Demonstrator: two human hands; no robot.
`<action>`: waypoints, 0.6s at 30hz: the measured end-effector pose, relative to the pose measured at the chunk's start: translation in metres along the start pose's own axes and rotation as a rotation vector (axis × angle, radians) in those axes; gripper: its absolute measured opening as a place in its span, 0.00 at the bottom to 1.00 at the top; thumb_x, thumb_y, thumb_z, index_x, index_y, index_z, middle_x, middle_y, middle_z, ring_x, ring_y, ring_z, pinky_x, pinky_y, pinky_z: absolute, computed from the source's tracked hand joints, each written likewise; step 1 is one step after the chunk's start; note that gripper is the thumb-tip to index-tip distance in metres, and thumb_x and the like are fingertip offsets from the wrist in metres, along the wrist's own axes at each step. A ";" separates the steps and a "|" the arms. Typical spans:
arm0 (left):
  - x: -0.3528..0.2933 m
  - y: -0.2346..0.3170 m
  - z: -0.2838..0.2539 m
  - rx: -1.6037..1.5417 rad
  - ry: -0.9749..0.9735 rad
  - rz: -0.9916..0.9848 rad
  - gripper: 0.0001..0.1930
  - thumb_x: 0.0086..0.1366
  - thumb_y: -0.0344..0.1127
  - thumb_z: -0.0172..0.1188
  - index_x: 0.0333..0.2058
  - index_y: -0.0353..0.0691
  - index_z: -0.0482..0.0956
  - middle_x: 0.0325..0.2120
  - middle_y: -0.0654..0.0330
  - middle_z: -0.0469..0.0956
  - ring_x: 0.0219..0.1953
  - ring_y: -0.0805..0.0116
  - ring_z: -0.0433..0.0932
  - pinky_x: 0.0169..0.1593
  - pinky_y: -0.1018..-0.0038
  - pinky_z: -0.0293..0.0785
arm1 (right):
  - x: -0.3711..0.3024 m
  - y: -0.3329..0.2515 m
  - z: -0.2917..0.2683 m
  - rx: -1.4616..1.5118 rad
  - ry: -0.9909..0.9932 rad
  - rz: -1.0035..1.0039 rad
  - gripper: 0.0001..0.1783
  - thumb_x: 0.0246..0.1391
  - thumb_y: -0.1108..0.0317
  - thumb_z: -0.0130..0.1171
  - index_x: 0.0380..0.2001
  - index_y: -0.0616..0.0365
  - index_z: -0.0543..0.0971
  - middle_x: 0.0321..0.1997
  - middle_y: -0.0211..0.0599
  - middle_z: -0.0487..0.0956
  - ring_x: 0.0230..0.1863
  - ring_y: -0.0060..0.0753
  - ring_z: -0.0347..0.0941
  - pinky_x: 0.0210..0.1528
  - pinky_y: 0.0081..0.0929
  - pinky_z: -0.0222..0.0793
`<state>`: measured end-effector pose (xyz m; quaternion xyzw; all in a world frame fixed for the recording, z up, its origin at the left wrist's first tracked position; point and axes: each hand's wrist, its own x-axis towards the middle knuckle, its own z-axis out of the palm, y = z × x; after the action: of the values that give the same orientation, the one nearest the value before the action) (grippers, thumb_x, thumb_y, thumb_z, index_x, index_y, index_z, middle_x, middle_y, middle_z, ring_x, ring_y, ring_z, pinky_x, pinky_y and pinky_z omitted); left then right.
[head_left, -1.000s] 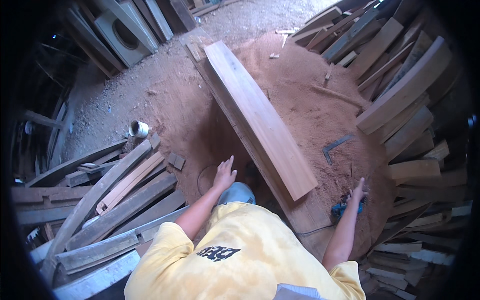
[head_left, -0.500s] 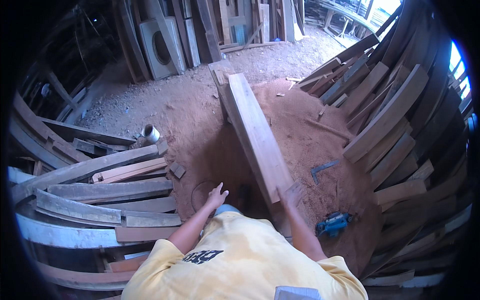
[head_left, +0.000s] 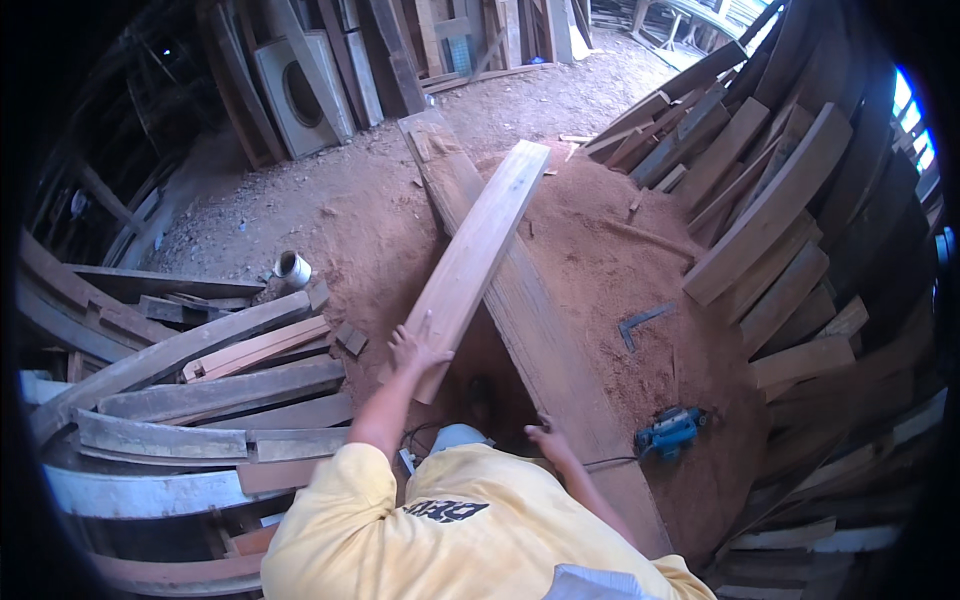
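A pale wooden plank [head_left: 480,240] lies slantwise across a long, rough grey-brown board [head_left: 560,340], its near end overhanging the board's left side. Across that near end rests my left hand [head_left: 418,352], spread over the width with the thumb along the right edge. My right hand [head_left: 548,437] is off the plank, beside the left edge of the rough board; its fingers are half curled and apart, with nothing visible in them. Right of the board, a blue power tool [head_left: 670,433] sits on the sawdust, its cable running toward my body.
A metal square [head_left: 643,324] lies on the sawdust to the right. Lumber stacks [head_left: 230,390] rise on the left, and leaning planks [head_left: 780,220] crowd the right. A white can [head_left: 292,268] stands at the left. Boards and a frame [head_left: 300,95] lean at the back.
The pale plank has swung from lying along the rough board to crossing it, its near end now at the left. My left hand has come onto it; my right hand has let go.
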<state>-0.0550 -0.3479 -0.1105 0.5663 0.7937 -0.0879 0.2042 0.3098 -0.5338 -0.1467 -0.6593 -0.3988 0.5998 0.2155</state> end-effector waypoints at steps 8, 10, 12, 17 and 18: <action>0.121 -0.047 -0.034 0.023 0.328 -0.325 0.52 0.62 0.65 0.70 0.80 0.76 0.51 0.81 0.40 0.45 0.81 0.28 0.41 0.79 0.31 0.40 | -0.015 0.054 -0.143 -0.073 0.667 -0.109 0.30 0.60 0.60 0.73 0.63 0.59 0.78 0.55 0.46 0.84 0.50 0.42 0.83 0.58 0.39 0.77; 0.136 -0.035 -0.021 -0.166 0.335 -0.212 0.50 0.65 0.62 0.68 0.80 0.74 0.50 0.81 0.40 0.44 0.80 0.26 0.41 0.80 0.34 0.42 | -0.042 -0.023 -0.137 -0.231 0.767 -0.111 0.32 0.57 0.61 0.74 0.63 0.61 0.79 0.55 0.50 0.84 0.55 0.49 0.81 0.60 0.42 0.77; 0.154 0.007 -0.019 -0.336 0.299 -0.126 0.50 0.68 0.63 0.66 0.81 0.71 0.47 0.81 0.38 0.42 0.80 0.23 0.41 0.80 0.39 0.46 | -0.035 -0.051 -0.137 -0.259 0.765 -0.220 0.35 0.56 0.59 0.75 0.65 0.58 0.78 0.58 0.54 0.81 0.60 0.54 0.78 0.65 0.45 0.74; 0.204 0.057 -0.033 -0.515 0.244 -0.105 0.55 0.68 0.69 0.64 0.82 0.66 0.40 0.79 0.30 0.38 0.80 0.24 0.40 0.81 0.40 0.44 | 0.022 -0.154 -0.104 -0.635 0.657 -0.431 0.46 0.51 0.56 0.77 0.72 0.51 0.71 0.71 0.58 0.71 0.73 0.61 0.65 0.75 0.53 0.63; 0.216 0.066 -0.038 -0.538 0.230 -0.110 0.55 0.68 0.69 0.64 0.82 0.66 0.39 0.79 0.29 0.37 0.80 0.23 0.40 0.81 0.40 0.44 | 0.039 -0.173 -0.101 -0.677 0.621 -0.436 0.49 0.50 0.55 0.78 0.74 0.49 0.69 0.72 0.58 0.69 0.74 0.63 0.63 0.76 0.55 0.60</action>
<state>-0.0611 -0.1251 -0.1613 0.4543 0.8358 0.1795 0.2508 0.3589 -0.3812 -0.0201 -0.7408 -0.6164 0.1534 0.2184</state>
